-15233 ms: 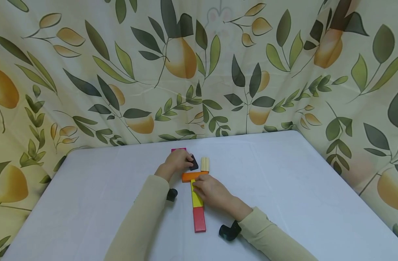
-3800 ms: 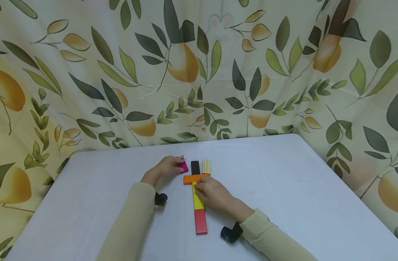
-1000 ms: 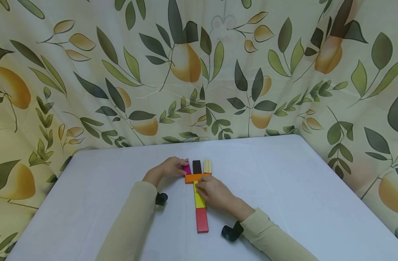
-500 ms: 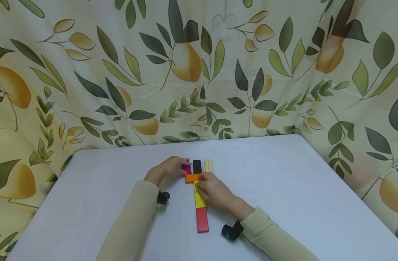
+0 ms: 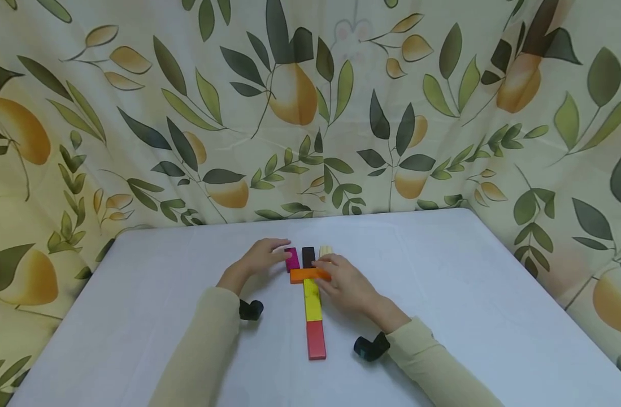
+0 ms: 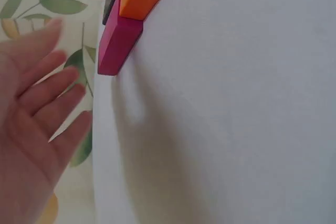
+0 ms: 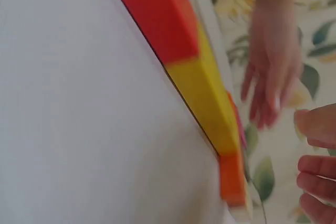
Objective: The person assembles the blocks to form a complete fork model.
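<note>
Wooden blocks lie joined on the white table. A red block and a yellow block form a column, with an orange block across its far end. Beyond the orange one stand a magenta block, a black block and a partly hidden cream block. My left hand is just left of the magenta block; the left wrist view shows its fingers spread, apart from the block. Over the orange block's right end hovers my right hand, loosely bent and holding nothing in the right wrist view.
A white cloth covers the table, whose far edge meets a leaf-and-fruit patterned curtain. Black wrist cameras sit under both sleeves, close above the tabletop.
The black block, then the magenta block, were set against the orange block by my left hand. Since half a second ago, that hand has released the magenta block and my right hand has lifted away.
</note>
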`<state>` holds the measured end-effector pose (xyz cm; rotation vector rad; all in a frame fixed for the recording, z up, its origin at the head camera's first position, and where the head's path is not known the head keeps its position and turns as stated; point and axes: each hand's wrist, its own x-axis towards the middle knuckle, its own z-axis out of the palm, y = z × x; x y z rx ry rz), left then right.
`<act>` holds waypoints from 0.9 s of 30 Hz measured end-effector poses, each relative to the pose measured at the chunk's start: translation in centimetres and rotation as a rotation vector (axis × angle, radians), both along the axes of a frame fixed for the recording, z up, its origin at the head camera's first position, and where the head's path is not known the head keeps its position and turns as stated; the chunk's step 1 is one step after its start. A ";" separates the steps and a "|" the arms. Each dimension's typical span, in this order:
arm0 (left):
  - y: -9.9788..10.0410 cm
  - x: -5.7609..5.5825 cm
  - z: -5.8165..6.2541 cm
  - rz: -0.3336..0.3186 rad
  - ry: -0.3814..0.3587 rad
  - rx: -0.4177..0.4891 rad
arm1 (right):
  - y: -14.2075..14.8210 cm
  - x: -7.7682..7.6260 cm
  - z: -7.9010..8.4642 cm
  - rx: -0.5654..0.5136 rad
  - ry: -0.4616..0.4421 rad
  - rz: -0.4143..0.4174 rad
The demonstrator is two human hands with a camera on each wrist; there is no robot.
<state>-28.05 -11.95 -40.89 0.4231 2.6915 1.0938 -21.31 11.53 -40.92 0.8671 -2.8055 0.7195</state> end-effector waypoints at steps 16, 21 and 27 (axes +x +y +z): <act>-6.7 4.8 -2.2 0.562 0.034 0.890 | 14.2 0.4 -0.2 -0.728 -0.314 -0.366; -6.4 4.8 -2.9 0.576 0.002 0.933 | 15.6 0.3 -1.2 -0.844 -0.384 -0.412; -6.4 5.0 -3.0 0.589 -0.029 0.912 | 15.7 -0.2 -2.3 -0.867 -0.431 -0.440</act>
